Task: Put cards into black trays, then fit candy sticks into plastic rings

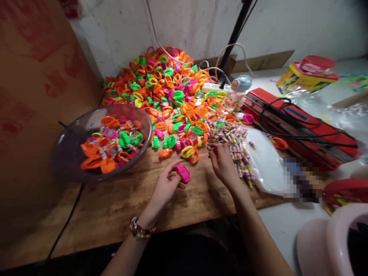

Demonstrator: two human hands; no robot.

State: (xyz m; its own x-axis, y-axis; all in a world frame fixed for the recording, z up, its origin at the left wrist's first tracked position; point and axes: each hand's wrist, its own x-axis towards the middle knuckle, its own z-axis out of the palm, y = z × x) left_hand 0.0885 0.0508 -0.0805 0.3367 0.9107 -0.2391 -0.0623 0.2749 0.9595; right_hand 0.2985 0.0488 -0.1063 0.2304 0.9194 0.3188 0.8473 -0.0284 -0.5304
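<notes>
A bright pink toy watch (183,173) is in my left hand (168,184), held between thumb and fingers just above the wooden table. My right hand (222,163) reaches to the left edge of a pile of small wrapped candy sticks (240,151). Its fingers are pinched together, and a small patterned stick shows at the tips. Beyond both hands rises a big heap of plastic toy watches (172,88) in orange, green, pink and yellow. To the left, a translucent purple basin (69,153) holds more watches, with candy sticks among them.
A red sealing machine (299,126) with a black cable lies at right, beside white plastic bags (264,161). Behind stand a power strip (215,87) and a yellow-and-red tub (307,76). A large cardboard box (43,96) borders the left; a pink bucket (319,241) stands lower right.
</notes>
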